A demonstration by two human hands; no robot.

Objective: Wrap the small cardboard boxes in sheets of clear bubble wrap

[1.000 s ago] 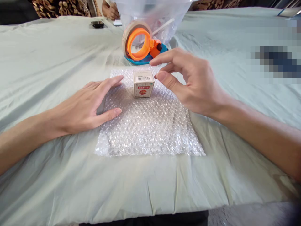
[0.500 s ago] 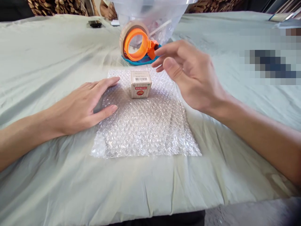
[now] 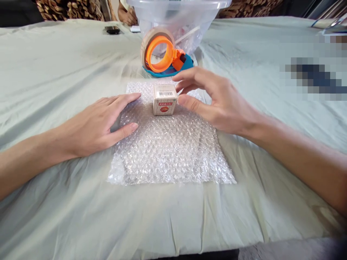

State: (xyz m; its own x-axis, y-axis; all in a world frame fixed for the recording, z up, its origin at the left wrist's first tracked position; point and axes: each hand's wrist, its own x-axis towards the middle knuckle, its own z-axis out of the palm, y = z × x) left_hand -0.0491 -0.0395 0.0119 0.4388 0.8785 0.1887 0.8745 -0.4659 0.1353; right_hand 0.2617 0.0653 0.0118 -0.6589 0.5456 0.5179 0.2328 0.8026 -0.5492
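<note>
A small cardboard box (image 3: 164,100) with a barcode on top and a red label on its front stands on a sheet of bubble wrap (image 3: 168,151). My left hand (image 3: 100,122) lies on the left edge of the wrap, thumb and fingers apart, holding nothing. My right hand (image 3: 214,101) is at the box's right side, its fingers curved and apart from the thumb. The thumb tip and fingertips are beside the box's right face; whether they touch it I cannot tell.
An orange and blue tape dispenser (image 3: 161,54) with a tape roll stands behind the wrap, before a clear plastic bin (image 3: 187,21). A black phone-like object (image 3: 112,30) lies on the cloth-covered table (image 3: 67,57). Another person's hand (image 3: 129,17) shows at the far side.
My right hand has come down and slightly left, to the box's right side. My left hand stays on the wrap's edge. The whole view has shifted slightly.
</note>
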